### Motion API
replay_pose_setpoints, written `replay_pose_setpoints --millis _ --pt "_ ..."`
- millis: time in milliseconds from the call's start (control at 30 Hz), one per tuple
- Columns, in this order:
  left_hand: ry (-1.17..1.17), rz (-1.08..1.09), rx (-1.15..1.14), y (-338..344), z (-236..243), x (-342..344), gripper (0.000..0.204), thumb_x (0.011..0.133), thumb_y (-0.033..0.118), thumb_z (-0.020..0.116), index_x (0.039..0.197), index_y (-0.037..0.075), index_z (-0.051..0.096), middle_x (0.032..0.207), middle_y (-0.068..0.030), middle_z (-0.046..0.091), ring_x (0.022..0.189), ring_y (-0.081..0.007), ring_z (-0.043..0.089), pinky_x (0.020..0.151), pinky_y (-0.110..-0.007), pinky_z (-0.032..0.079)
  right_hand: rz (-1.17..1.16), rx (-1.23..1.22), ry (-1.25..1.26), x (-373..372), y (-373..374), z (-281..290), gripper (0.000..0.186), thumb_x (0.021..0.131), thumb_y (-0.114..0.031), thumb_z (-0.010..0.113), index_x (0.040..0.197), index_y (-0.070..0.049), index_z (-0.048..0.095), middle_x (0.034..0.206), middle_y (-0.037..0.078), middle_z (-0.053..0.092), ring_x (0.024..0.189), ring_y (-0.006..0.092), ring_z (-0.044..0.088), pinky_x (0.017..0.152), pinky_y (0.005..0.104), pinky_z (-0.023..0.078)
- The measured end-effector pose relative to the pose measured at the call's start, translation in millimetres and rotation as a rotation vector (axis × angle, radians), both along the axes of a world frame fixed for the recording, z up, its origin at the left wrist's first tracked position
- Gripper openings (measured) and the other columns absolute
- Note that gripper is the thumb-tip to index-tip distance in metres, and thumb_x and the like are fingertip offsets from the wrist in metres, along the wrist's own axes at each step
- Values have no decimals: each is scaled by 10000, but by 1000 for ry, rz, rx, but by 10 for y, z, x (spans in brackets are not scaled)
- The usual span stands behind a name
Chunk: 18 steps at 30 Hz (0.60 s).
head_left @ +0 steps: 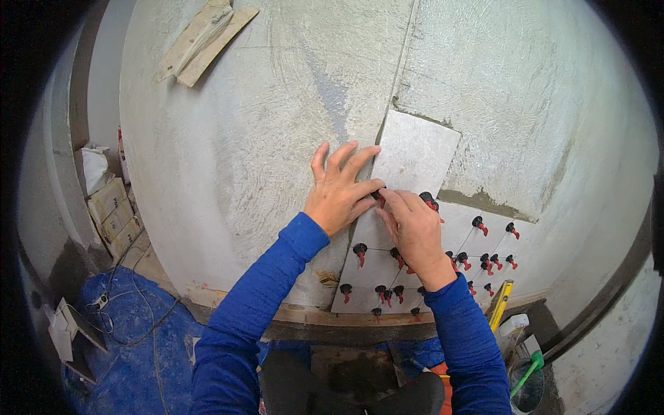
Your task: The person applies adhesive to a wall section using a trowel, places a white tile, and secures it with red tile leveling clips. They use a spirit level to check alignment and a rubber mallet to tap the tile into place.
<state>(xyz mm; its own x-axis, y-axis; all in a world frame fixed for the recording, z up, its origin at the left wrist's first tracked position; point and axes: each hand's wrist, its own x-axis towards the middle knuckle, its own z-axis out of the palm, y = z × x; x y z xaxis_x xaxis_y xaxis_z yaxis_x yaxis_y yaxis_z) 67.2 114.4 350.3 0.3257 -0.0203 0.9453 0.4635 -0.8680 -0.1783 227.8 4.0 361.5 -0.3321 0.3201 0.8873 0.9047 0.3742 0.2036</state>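
At the lower edge of a pale grey tile point(417, 146) on the wall, my right hand point(411, 225) pinches a black-and-red tile leveling spacer point(379, 197), mostly covered by fingers. My left hand point(339, 183) lies beside it on the wall, three fingers spread toward the tile's left edge. Its index finger and thumb reach to the spacer. Several more leveling spacers point(478, 224), black-capped with red handles, stick out along the joints of the lower tiles point(373, 266).
Bare mortar-coated wall point(235, 145) surrounds the tiles. Angled boards point(207, 41) are fixed upper left. Low right stand a yellow spirit level point(501, 304) and a bucket point(529, 391) with a green-handled tool point(531, 373). Cables point(155, 325) cross a blue sheet point(131, 366) at left.
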Motion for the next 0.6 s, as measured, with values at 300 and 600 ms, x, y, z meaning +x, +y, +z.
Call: replay_pose_setpoints --millis 300,600 --pt "59 -43 0 44 83 4 328 668 262 870 981 269 771 1643 19 370 1521 -321 248 1232 -677 81 -172 -178 290 -137 53 -62 304 965 -258 694 831 13 660 737 229 663 659 414 660 601 476 511" --pt "130 -47 25 71 181 8 308 625 234 903 912 257 795 1641 42 363 1538 -289 213 1245 -683 69 -250 -160 281 -212 117 -109 273 967 -233 627 824 -3 662 772 218 703 667 421 688 616 514 539"
